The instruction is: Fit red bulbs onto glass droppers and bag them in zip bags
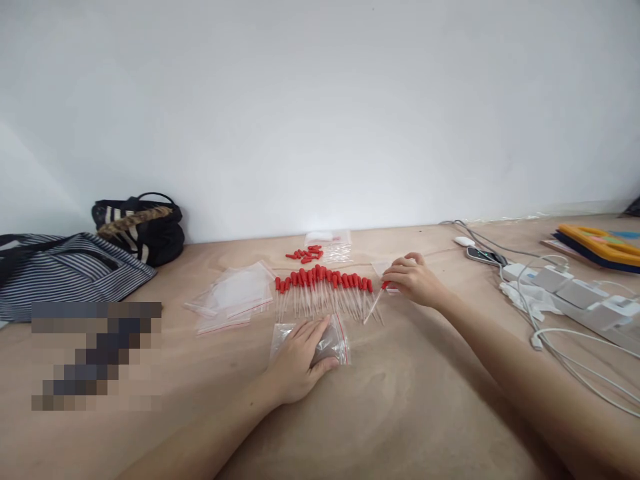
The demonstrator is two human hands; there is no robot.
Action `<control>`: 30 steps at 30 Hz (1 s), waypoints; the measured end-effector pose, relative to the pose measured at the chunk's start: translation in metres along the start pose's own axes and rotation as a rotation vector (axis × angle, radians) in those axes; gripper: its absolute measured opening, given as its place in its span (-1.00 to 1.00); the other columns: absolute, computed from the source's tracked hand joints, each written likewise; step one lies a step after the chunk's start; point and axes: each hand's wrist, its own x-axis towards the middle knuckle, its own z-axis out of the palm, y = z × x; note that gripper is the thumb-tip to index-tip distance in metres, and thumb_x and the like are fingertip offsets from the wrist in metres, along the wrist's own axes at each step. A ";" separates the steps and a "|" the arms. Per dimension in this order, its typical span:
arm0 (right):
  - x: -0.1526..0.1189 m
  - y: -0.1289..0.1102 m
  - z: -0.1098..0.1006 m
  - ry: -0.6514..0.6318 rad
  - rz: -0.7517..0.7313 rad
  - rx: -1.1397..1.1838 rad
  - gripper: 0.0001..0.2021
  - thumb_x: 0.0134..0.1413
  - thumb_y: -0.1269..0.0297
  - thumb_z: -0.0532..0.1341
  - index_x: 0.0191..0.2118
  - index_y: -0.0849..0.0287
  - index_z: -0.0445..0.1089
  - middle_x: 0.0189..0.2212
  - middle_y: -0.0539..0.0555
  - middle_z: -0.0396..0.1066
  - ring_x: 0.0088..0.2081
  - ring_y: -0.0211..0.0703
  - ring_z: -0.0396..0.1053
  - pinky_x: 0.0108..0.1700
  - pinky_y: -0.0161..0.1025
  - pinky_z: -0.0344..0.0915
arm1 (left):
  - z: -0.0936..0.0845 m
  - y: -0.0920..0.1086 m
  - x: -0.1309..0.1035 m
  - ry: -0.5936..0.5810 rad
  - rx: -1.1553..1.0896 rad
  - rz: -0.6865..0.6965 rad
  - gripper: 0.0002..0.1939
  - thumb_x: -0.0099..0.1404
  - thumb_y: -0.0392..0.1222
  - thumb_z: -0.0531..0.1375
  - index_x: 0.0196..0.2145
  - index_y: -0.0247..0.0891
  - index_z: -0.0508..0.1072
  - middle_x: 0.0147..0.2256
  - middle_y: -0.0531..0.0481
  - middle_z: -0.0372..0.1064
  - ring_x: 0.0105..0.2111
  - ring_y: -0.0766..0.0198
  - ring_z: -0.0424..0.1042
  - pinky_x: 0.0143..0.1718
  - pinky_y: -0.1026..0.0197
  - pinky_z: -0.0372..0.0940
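Note:
My left hand [303, 353] lies with its fingers stretched out on a clear zip bag [333, 343] with a red seal line, in front of the droppers. My right hand [410, 279] pinches a dropper [374, 305] by its red rubber bulb; its thin clear tube slants down to the left. Partly hidden behind that hand is another clear bag [381, 268]. A curved row of droppers [320, 275] with red bulbs lies between my hands, tubes toward me. Behind the row are several loose red bulbs [307, 253] and a bundle of clear tubes [337, 252].
Flat zip bags [235, 293] lie piled left of the droppers. Farther left are a striped cloth bag [90, 267] and a black bag [160, 230]. A power strip [575, 303] with chargers, a white cable [560, 330] and a yellow-edged item [600, 245] lie at right. A wall stands behind.

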 end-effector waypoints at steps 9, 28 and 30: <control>-0.023 -0.037 0.000 0.144 0.002 0.000 -0.78 0.16 0.33 0.02 -0.31 0.07 0.42 -0.34 0.02 0.47 -0.25 -0.18 0.25 -0.11 -0.11 -0.11 | 0.002 -0.001 -0.001 0.009 0.021 -0.008 -0.35 0.25 0.10 -0.02 0.19 -0.29 -0.06 0.15 -0.17 0.02 0.13 0.04 -0.02 0.11 -0.05 -0.02; -0.005 -0.117 0.018 -0.014 0.257 0.577 -0.90 -0.05 0.25 0.24 -0.34 0.12 0.39 -0.44 -0.01 0.40 -0.33 -0.23 0.27 -0.19 -0.17 -0.02 | 0.006 0.000 0.002 0.008 0.137 0.095 -0.36 0.28 0.11 -0.07 0.19 -0.34 -0.05 0.17 -0.19 -0.02 0.17 0.09 -0.07 0.16 -0.07 -0.17; -0.002 -0.123 0.021 -0.007 0.385 0.661 -0.90 -0.12 0.31 0.28 -0.42 0.15 0.35 -0.46 -0.04 0.39 -0.36 -0.24 0.29 -0.16 -0.16 -0.01 | 0.006 -0.001 0.002 0.002 0.148 0.095 -0.36 0.29 0.11 -0.09 0.19 -0.33 -0.06 0.17 -0.19 -0.02 0.17 0.08 -0.07 0.16 -0.10 -0.18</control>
